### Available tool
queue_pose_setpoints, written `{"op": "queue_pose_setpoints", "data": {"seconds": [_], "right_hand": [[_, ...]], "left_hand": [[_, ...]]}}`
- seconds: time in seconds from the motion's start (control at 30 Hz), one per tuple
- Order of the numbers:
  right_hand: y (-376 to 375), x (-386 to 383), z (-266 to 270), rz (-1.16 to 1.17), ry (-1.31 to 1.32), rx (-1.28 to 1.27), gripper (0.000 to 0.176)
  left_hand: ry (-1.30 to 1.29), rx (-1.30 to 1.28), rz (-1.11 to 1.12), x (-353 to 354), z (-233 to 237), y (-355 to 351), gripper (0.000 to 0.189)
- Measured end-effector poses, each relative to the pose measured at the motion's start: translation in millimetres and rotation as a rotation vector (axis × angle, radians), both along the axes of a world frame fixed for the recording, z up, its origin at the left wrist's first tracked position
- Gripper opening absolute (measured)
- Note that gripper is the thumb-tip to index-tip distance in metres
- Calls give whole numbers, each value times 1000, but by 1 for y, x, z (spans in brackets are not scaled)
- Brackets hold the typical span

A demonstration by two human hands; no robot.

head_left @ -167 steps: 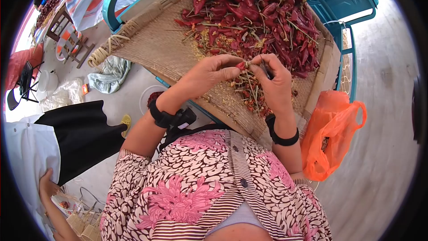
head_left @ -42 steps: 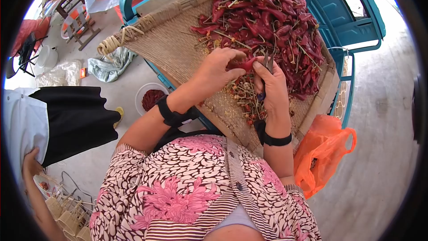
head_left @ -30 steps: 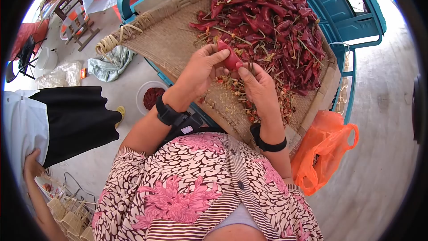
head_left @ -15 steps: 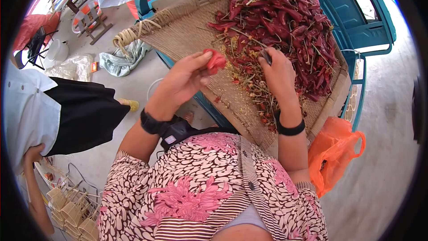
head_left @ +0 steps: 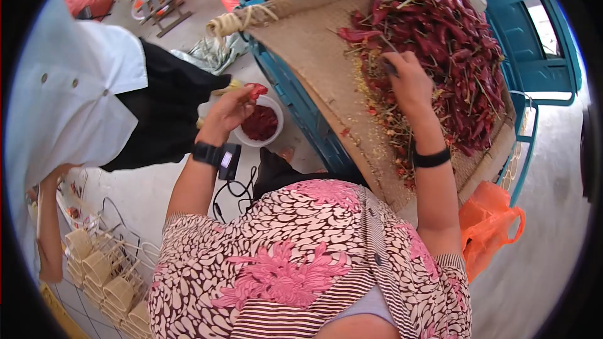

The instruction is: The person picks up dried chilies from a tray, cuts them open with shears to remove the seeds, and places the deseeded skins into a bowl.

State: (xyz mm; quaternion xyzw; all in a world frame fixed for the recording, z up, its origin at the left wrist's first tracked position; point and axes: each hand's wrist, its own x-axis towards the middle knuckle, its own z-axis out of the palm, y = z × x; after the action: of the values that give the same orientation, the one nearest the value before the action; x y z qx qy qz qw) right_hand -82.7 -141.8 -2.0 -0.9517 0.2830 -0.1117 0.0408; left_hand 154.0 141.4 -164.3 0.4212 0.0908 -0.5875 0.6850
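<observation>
My left hand (head_left: pixel 227 114) is over the rim of a white bucket (head_left: pixel 281 127), its fingers pinching a piece of red chili (head_left: pixel 257 91). Cut red chili pieces (head_left: pixel 260 124) lie inside the bucket. My right hand (head_left: pixel 412 86) is closed around a small dark tool (head_left: pixel 390 69), whose kind I cannot make out. It hovers at the left side of a heap of dried red chilies (head_left: pixel 443 44). Loose yellow seeds (head_left: pixel 367 91) and stem scraps (head_left: pixel 402 150) are scattered below it on a woven mat (head_left: pixel 308 44).
The mat rests on a teal chair-like frame (head_left: pixel 301 107). An orange plastic bag (head_left: pixel 487 220) hangs at the right. Close on my left stands a person in a light shirt (head_left: pixel 81 81) and black skirt. Woven baskets (head_left: pixel 103 270) sit at the lower left, and a cable (head_left: pixel 235 191) trails nearby.
My left hand has moved left and down from above the mat to the bucket, carrying the red chili piece. My right hand keeps the dark tool by the heap. The other person has come closer.
</observation>
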Motion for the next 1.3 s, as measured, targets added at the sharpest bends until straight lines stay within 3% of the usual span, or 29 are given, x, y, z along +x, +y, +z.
{"op": "queue_pose_setpoints", "data": {"seconds": [0.1,0.2,0.23,0.3,0.37,0.5,0.73,0.77,0.87,0.97,1.07,1.13,1.2,1.27,1.3], "right_hand": [[7,-13,11,80,-312,136,24],[20,-28,17,-194,-679,828,18],[16,-33,11,-91,-814,719,16],[31,-44,31,-241,-901,854,17],[41,-51,36,-320,-1077,983,16],[48,-69,35,-356,-1258,1232,12],[52,-83,20,-496,-1335,1548,8],[49,-87,15,-477,-1330,1583,10],[44,-97,8,-400,-1386,1811,11],[42,-106,9,-314,-1471,2015,11],[49,-115,13,-259,-1489,2102,13],[56,-119,14,-178,-1419,2112,14],[63,-120,14,-129,-1357,2117,15],[71,-118,15,-108,-1305,2112,15],[74,-117,15,-205,-1281,2092,14]], "left_hand": [[-78,136,-113,6,-30,8,11],[-151,335,-320,22,-116,23,12],[-155,321,-289,20,-129,26,10],[-246,407,-330,15,-135,35,8],[-254,356,-380,19,-170,46,12],[-228,424,-322,12,-182,47,20],[-282,474,-384,1,-208,46,26],[-263,465,-346,-1,-210,46,38],[-343,624,-231,-20,-156,30,24],[-402,480,-394,-12,-142,21,32],[-619,195,-885,-21,-10,-11,33],[-633,-55,-1034,-32,35,-24,27],[-759,-361,-1130,-52,99,-35,28],[-673,-431,-1032,-72,150,-41,35],[-628,-466,-983,-85,163,-46,39]]}}
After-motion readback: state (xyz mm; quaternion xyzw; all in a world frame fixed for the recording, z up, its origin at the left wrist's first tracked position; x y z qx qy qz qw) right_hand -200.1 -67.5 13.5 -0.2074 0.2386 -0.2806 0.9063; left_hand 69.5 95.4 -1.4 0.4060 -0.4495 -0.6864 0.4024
